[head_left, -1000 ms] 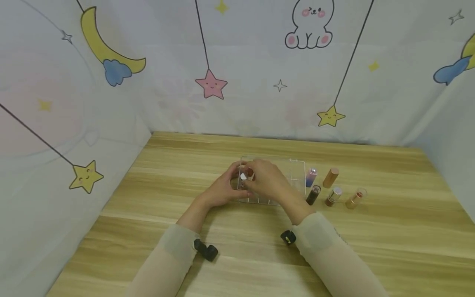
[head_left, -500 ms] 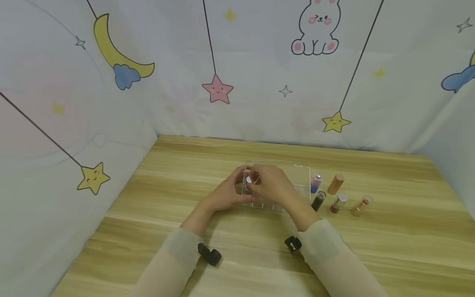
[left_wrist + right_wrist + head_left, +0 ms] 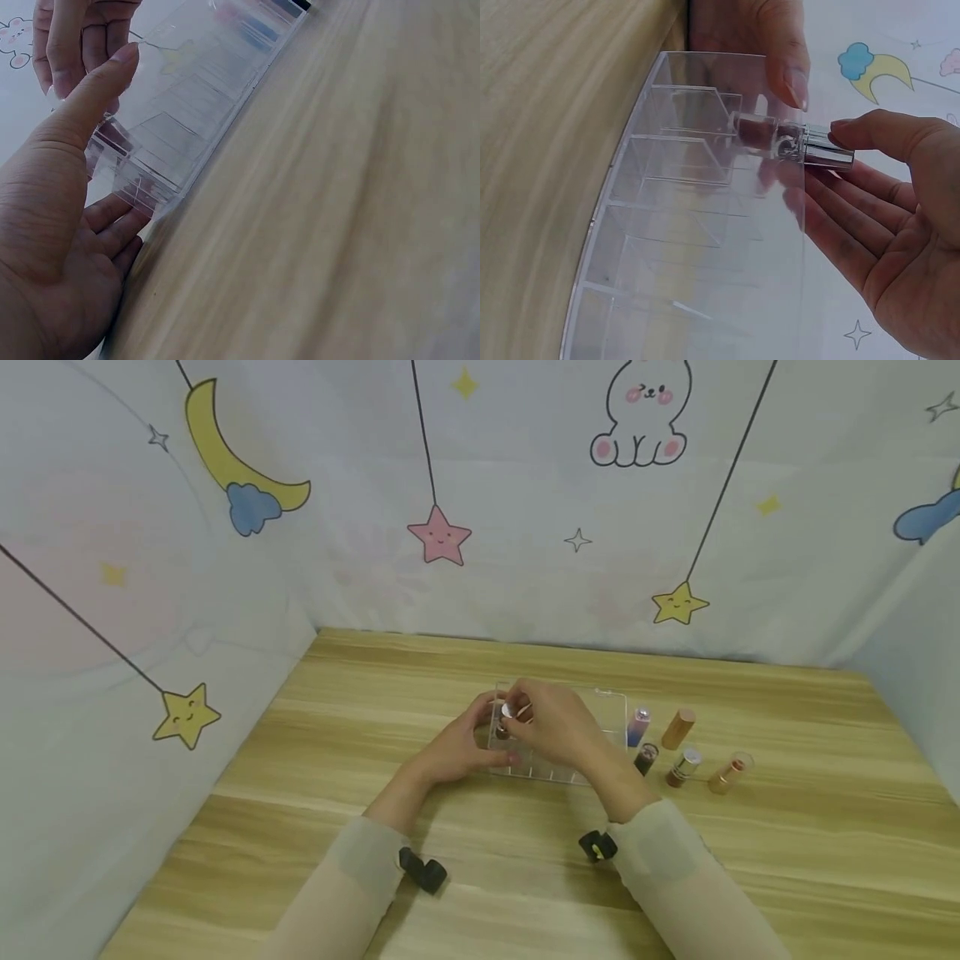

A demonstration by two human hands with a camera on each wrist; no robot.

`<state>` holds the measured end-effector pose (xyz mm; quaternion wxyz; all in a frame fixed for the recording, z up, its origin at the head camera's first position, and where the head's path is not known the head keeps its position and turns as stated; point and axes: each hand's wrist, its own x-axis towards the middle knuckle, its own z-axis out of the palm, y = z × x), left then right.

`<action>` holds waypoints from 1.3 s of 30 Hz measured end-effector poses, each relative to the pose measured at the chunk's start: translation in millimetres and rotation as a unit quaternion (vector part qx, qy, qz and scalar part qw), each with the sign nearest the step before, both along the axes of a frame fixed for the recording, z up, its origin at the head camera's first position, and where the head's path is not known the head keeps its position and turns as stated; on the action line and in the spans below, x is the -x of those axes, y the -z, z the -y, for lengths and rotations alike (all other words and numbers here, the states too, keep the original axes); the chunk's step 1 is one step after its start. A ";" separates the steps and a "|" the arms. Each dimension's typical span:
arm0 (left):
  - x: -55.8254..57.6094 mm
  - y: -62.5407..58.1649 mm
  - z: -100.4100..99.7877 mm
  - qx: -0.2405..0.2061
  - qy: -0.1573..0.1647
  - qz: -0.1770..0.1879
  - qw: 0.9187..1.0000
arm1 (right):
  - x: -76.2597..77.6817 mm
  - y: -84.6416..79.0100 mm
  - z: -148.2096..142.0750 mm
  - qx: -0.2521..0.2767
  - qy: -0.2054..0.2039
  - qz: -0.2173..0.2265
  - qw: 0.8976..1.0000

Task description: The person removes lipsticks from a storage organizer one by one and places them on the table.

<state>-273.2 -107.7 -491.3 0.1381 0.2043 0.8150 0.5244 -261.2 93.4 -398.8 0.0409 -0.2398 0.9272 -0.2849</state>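
A clear plastic organizer [image 3: 675, 247] with divided compartments stands on the wooden table [image 3: 547, 150]. A lipstick [image 3: 791, 142], dark red-brown body with a silver end, sits partly inside a compartment at the organizer's far end, the silver end sticking out past the rim. The right hand [image 3: 900, 247] lies open-palmed beside it, fingertips at the silver end. The left hand [image 3: 769, 45] grips the organizer's far wall, thumb over the rim.

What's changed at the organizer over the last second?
Little. The right hand has raised the silver end of the lipstick slightly, its dark end already in a slot of the clear organizer. The left hand still holds the organizer's left end, and the five lipsticks on the table haven't moved.
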 end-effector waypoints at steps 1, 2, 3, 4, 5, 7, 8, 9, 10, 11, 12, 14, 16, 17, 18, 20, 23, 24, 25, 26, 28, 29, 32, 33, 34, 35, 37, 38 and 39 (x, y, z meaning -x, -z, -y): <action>0.3 0.0 -0.4 -0.001 0.000 -0.001 1.000 | 0.1 -1.2 -0.7 0.001 0.000 -0.001 1.000; 0.2 -0.7 -0.9 -0.002 0.000 -0.002 1.000 | 0.2 -2.6 -1.4 0.005 0.000 -0.002 1.000; 0.5 -0.6 -1.2 -0.003 0.000 -0.002 1.000 | 0.2 -4.0 -2.0 0.008 -0.001 -0.002 1.000; 0.4 -1.2 -1.4 -0.003 -0.001 -0.002 1.000 | 0.1 -5.2 -2.7 0.011 -0.001 -0.002 1.000; 0.7 -1.0 -1.5 -0.003 -0.002 -0.002 1.000 | -0.1 -6.5 -3.2 0.012 -0.002 -0.001 1.000; 0.7 -0.9 -1.6 -0.004 -0.002 0.000 1.000 | -0.6 -8.4 -4.4 0.018 -0.004 0.003 1.000; 0.6 -0.6 -1.5 -0.004 -0.001 0.001 1.000 | -1.0 -9.0 -5.0 0.020 -0.005 0.005 1.000; 0.8 0.4 -1.4 -0.005 0.000 0.001 1.000 | -1.4 -9.6 -5.6 0.021 -0.006 0.007 1.000; 0.8 0.7 -1.2 -0.005 0.002 0.000 1.000 | -1.9 -10.4 -6.1 0.024 -0.006 0.009 1.000; 1.1 1.6 -1.0 -0.005 0.002 0.000 1.000 | -2.2 -10.8 -6.4 0.026 -0.007 0.010 1.000; 1.0 1.9 -0.9 -0.005 0.002 0.000 1.000 | -2.3 -10.9 -6.8 0.028 -0.007 0.011 1.000; 0.8 2.8 -0.5 -0.002 0.001 -0.001 1.000 | -2.9 -11.5 -7.4 0.031 -0.008 0.012 0.999; 0.3 2.7 -0.2 0.001 -0.001 0.001 1.000 | -3.5 -12.4 -8.4 0.032 -0.009 0.012 0.999; -0.1 2.5 -0.2 0.004 -0.001 0.001 1.000 | -3.6 -13.0 -8.9 0.032 -0.009 0.012 0.999; -0.3 2.1 -0.1 0.005 -0.001 0.001 1.000 | -3.9 -13.8 -9.5 0.031 -0.009 0.011 0.999; -0.4 1.2 -0.2 0.003 0.001 0.000 1.000 | -4.2 -15.6 -10.9 0.030 -0.008 0.010 0.999; 0.0 0.8 -0.4 0.000 0.004 -0.002 1.000 | -4.4 -18.1 -12.7 0.032 -0.007 0.013 0.999; 0.3 1.0 -0.4 -0.002 0.005 -0.001 1.000 | -4.5 -18.6 -13.0 0.034 -0.007 0.015 0.999; 0.7 0.7 -0.3 -0.004 0.006 -0.001 1.000 | -4.3 -19.3 -13.2 0.036 -0.007 0.017 0.999; 1.0 0.5 -0.2 -0.006 0.008 -0.001 1.000 | -4.2 -20.0 -13.4 0.039 -0.007 0.019 0.999; 1.7 0.7 0.3 -0.007 0.009 0.000 1.000 | -4.1 -21.3 -13.5 0.044 -0.008 0.021 0.999; 1.7 0.5 0.5 -0.007 0.009 0.000 1.000 | -4.4 -22.1 -13.3 0.045 -0.009 0.022 0.999; 1.9 0.3 1.0 -0.006 0.007 0.001 1.000 | -4.4 -22.3 -14.0 0.047 -0.010 0.019 0.999; 1.8 0.3 1.0 -0.005 0.006 0.001 1.000 | -4.4 -22.0 -14.3 0.047 -0.009 0.018 0.999; 1.7 0.0 0.9 -0.004 0.006 0.001 1.000 | -4.4 -21.7 -14.8 0.047 -0.008 0.015 0.999; 1.5 -0.1 0.7 -0.005 0.007 0.002 1.000 | -4.6 -21.5 -15.3 0.046 -0.007 0.013 0.999; 1.2 0.2 0.1 -0.006 0.008 0.002 1.000 | -4.5 -20.7 -16.8 0.046 -0.005 0.006 0.999; 1.1 0.3 -0.3 -0.006 0.008 0.002 1.000 | -4.4 -20.3 -17.8 0.047 -0.005 0.003 0.999; 0.9 0.5 -0.7 -0.006 0.007 0.002 1.000 | -4.4 -20.2 -18.7 0.048 -0.004 0.001 0.999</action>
